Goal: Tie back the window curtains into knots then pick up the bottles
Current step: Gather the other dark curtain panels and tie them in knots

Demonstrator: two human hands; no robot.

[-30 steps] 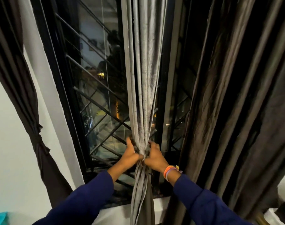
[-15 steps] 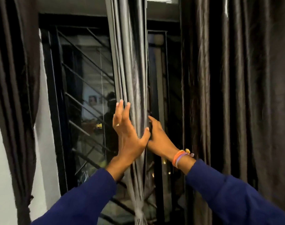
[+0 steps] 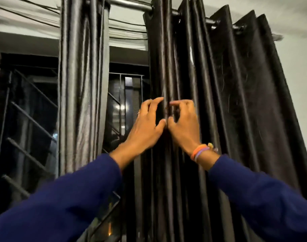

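A wide dark curtain (image 3: 227,102) hangs in pleats from a rod (image 3: 130,5) on the right. My left hand (image 3: 144,126) and my right hand (image 3: 184,123) are raised side by side at its left folds. Their fingers and thumbs curl around a narrow fold between them. A gathered grey curtain (image 3: 83,84) hangs straight down to the left, apart from both hands. My right wrist carries orange and purple bands. No bottles are in view.
Behind the curtains is a dark window with a black metal grille (image 3: 27,123). Cables (image 3: 126,28) run along the wall above the window. A pale wall (image 3: 299,70) shows at the far right.
Both hands let go of the grey curtain and moved right onto the dark curtain's folds. The view swung up and to the right, so the rod now shows.
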